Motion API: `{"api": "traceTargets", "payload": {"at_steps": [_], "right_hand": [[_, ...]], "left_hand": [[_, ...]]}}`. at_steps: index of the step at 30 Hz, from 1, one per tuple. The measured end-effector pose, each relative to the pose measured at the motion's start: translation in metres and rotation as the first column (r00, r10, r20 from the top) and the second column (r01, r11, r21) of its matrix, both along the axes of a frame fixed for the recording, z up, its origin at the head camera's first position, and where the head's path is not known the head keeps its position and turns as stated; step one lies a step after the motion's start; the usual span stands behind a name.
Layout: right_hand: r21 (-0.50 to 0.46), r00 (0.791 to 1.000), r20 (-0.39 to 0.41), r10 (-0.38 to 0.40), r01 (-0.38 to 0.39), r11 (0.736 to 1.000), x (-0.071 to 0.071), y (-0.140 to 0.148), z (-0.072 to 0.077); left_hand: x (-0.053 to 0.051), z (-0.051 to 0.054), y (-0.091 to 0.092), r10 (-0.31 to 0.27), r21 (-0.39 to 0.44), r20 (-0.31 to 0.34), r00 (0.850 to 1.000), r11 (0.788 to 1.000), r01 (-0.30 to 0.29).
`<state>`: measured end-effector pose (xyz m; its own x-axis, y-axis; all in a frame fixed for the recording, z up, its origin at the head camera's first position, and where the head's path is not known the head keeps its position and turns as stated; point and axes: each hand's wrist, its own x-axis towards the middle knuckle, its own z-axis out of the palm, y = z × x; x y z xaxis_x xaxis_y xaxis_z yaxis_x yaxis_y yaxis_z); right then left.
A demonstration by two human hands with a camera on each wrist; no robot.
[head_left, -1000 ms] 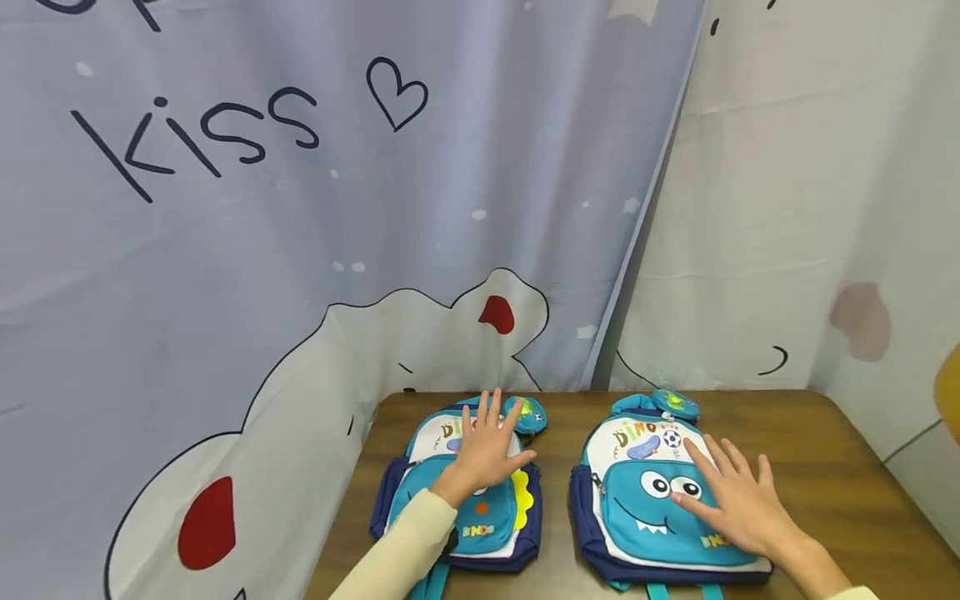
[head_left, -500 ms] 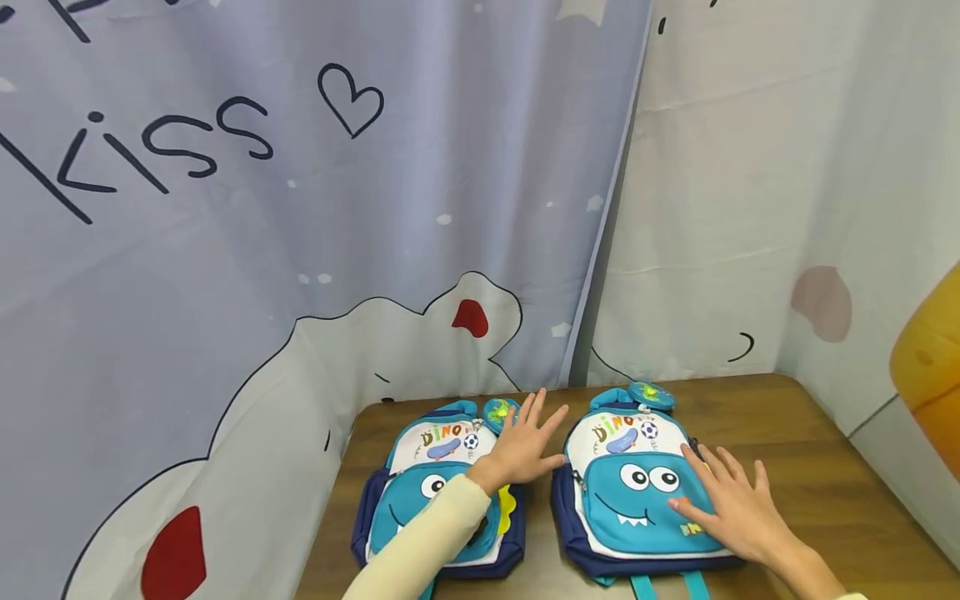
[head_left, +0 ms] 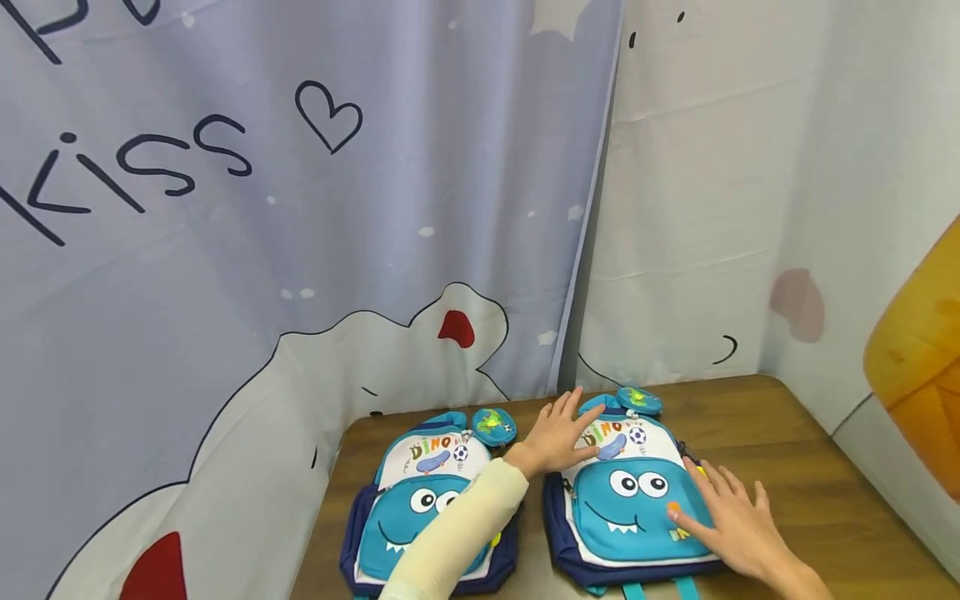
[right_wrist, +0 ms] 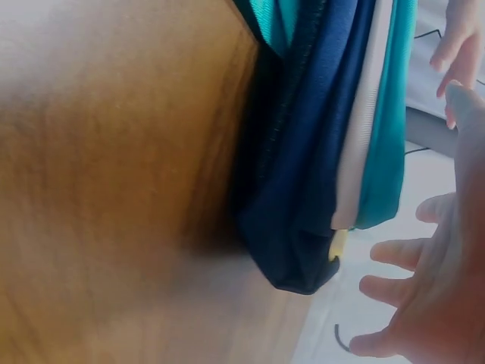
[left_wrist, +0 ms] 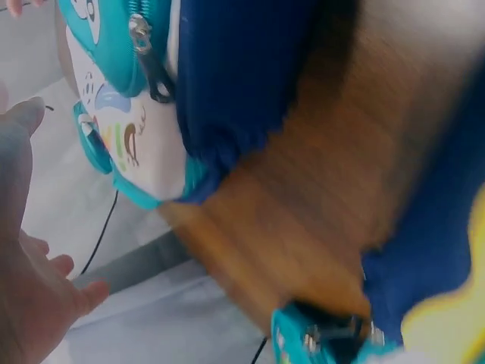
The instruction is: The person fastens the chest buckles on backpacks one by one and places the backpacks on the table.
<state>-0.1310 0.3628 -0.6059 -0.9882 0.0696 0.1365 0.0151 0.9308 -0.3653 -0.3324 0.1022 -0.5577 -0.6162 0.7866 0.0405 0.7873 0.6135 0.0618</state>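
Note:
Two children's backpacks in teal, white and navy, with a cartoon dinosaur face, lie side by side on the table: the left backpack [head_left: 408,517] and the right backpack [head_left: 626,508]. My left hand [head_left: 558,437], fingers spread, is over the upper left part of the right backpack, and its forearm crosses the left backpack. In the left wrist view a gap shows between the left hand [left_wrist: 45,303] and the bag's zipped side. My right hand [head_left: 738,521] is spread at the right backpack's lower right; in the right wrist view that hand [right_wrist: 424,303] appears apart from it. Both hands hold nothing.
A round teal pouch [head_left: 493,427] hangs at the left backpack's top, and a matching pouch [head_left: 639,402] at the right one's. The brown wooden table [head_left: 795,442] ends against a printed curtain [head_left: 420,208] behind it. An orange-yellow shape [head_left: 918,358] shows at the far right.
My left hand has moved right, from over the left backpack to over the right one. My right hand stays by the right backpack. The head view has shifted, moving the backpacks leftward in frame.

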Motion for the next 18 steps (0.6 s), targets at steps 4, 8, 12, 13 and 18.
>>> {"api": "traceTargets", "payload": {"at_steps": [4, 8, 12, 13, 18], "right_hand": [[0.004, 0.999, 0.026, -0.029, 0.029, 1.0, 0.002, 0.0, -0.005], [-0.013, 0.998, 0.052, -0.041, 0.042, 0.999, 0.003, 0.002, -0.005], [-0.065, 0.997, 0.072, -0.039, 0.043, 0.997, 0.005, 0.004, -0.007], [-0.078, 0.996, 0.078, -0.039, 0.045, 0.996, 0.005, 0.005, -0.007], [-0.132, 0.991, 0.118, -0.066, 0.081, 0.988, 0.009, 0.007, -0.015]], "left_hand": [[-0.002, -0.008, 0.016, 0.017, 0.005, 0.036, 0.999, 1.0, -0.017], [-0.01, -0.021, 0.028, 0.039, 0.009, 0.09, 0.995, 0.999, -0.04], [-0.017, -0.031, 0.04, 0.065, -0.023, 0.126, 0.99, 0.998, -0.063], [-0.018, -0.033, 0.042, 0.071, -0.035, 0.128, 0.989, 0.997, -0.067], [-0.016, -0.035, 0.058, 0.057, -0.073, 0.101, 0.993, 0.996, -0.049]]}}
